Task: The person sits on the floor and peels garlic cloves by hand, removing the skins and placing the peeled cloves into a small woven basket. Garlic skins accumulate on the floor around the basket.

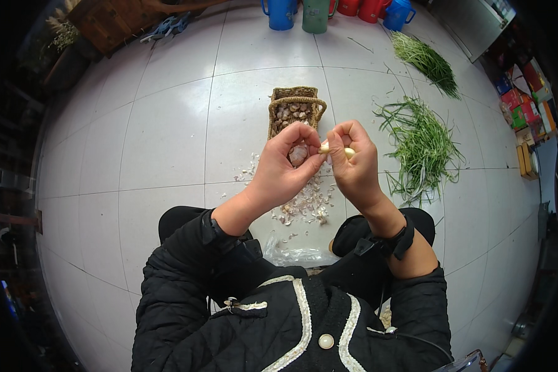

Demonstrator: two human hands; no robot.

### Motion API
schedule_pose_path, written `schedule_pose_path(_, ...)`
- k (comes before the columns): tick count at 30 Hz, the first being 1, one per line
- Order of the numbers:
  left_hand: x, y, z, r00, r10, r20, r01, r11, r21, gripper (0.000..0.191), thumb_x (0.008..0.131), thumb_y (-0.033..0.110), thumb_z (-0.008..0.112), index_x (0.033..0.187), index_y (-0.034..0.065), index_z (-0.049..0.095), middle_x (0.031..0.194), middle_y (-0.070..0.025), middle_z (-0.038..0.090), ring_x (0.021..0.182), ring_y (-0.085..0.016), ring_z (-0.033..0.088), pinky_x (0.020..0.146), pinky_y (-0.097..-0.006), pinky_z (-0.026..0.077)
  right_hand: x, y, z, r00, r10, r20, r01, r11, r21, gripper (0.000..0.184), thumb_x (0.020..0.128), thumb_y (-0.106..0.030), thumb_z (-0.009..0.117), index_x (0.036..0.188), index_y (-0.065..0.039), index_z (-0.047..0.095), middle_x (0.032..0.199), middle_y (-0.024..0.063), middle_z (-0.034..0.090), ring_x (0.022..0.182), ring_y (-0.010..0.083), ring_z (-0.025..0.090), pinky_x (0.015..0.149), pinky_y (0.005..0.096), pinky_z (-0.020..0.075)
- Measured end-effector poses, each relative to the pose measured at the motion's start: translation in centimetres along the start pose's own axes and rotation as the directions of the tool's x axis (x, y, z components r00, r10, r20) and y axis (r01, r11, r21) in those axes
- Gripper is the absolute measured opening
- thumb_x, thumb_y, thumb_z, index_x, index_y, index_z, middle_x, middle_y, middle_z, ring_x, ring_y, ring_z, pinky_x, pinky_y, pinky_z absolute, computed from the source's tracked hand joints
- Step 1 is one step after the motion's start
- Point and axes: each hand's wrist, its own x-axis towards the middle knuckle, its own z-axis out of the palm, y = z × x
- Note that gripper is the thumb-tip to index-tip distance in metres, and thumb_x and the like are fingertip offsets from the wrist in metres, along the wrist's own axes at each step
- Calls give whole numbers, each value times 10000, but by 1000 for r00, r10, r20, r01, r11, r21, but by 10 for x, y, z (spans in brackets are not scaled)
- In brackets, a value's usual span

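A pale, mostly bare garlic clove (348, 152) is held level between my two hands. My right hand (360, 169) grips it with thumb and curled fingers. The thumb and fingertips of my left hand (279, 160) pinch at its left end. A garlic bulb (298, 154) shows in the loop of my left hand; whether it rests against the palm or lies beyond, I cannot tell. Past my hands stands a woven basket (273, 111) with garlic bulbs (294, 111) inside, its near part hidden. Garlic skins (307, 204) litter the floor below.
Cut green stalks (421, 149) lie loose at right, with a bundle of greens (428, 65) farther back. Blue (280, 14) and green jugs (315, 16) stand at the far side. A clear plastic bag (297, 255) lies between my feet. A wooden cabinet (116, 25) is at far left.
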Motion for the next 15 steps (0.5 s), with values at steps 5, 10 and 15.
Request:
schedule_pose_path(5, 2, 0, 1, 992, 123, -38, -119, 987, 109, 112, 808, 21, 618, 861, 13, 520, 781, -20, 552, 733, -74, 521, 659, -210, 432, 1, -4, -6, 989, 124, 84, -134, 981, 140, 177, 892, -163, 572, 904, 6, 524, 696, 27, 591, 645, 57, 537, 570, 202, 431)
schedule_pose_path(10, 1, -1, -7, 996, -7, -83, 4, 999, -38, 98, 824, 29, 624, 875, 9, 543, 836, -46, 586, 697, -61, 526, 576, -193, 424, 7, -5, -12, 943, 223, 248, -294, 908, 300, 193, 881, -187, 597, 916, -5, 541, 720, 15, 580, 631, 52, 522, 563, 190, 423)
schedule_pose_path(15, 1, -3, -5, 997, -8, -78, -9, 976, -218, 75, 842, 27, 605, 866, 11, 536, 814, -47, 571, 628, -59, 504, 498, -192, 400, 8, -1, -15, 912, 240, 332, -384, 784, 488, 167, 869, -175, 613, 884, -28, 535, 673, -8, 538, 552, 22, 457, 482, 182, 368)
